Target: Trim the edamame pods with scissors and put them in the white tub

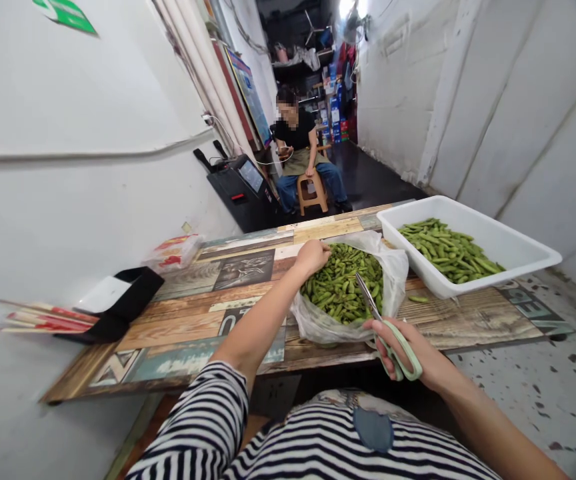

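A clear plastic bag (395, 267) full of green bean pods (345, 283) lies open on the wood-patterned table. My left hand (314, 257) is at the bag's far left edge, its fingers bent together; what they hold, if anything, is hidden. My right hand (401, 347) grips green-handled scissors (408, 353) at the near right of the bag, the blades pointing up and left over the pods. Right of the bag stands a white tub (528, 257) with more pods (451, 250) inside. A single pod (418, 299) lies on the table between bag and tub.
On the table's left are a black box (141, 287) with chopsticks (51, 319) and a plastic packet (173, 253). Beyond the table (178, 330), a person (301, 143) sits on a stool (312, 192) near a black touchscreen device (243, 187). A wall borders the left side.
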`<state>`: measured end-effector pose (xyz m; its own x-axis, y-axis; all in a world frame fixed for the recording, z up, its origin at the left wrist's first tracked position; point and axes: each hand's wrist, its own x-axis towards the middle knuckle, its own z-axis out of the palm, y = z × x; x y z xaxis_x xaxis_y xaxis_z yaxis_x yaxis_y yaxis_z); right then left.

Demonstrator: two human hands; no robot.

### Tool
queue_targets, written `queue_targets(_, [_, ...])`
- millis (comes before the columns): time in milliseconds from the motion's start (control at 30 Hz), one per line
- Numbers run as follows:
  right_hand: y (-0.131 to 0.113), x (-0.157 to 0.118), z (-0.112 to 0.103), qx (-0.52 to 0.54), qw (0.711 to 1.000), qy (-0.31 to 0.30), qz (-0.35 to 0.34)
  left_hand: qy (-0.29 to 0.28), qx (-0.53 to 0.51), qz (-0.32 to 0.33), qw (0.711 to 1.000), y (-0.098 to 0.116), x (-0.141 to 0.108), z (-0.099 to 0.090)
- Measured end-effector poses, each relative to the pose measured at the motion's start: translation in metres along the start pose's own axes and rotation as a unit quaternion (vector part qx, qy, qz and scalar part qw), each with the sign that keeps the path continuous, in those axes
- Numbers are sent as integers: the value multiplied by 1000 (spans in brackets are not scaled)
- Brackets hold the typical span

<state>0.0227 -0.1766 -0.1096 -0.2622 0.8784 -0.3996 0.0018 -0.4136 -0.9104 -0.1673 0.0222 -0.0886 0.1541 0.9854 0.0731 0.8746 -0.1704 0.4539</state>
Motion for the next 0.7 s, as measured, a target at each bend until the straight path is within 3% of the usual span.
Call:
queue_targets(133, [3,5,-5,-24,999,-36,-17,-57,-51,87,993,1,-24,-10])
queue_targets(267, [3,11,-5,-48,997,-53,-30,-111,-123,132,977,4,-46,-12])
queue_targets(433, [2,16,0,-69,996,-37,-38,-180,-128,170,960,12,-62,-8])
queue_targets(700, [0,16,-2,-184,979,-26,-85,-209,-157,185,947,19,-72,-12])
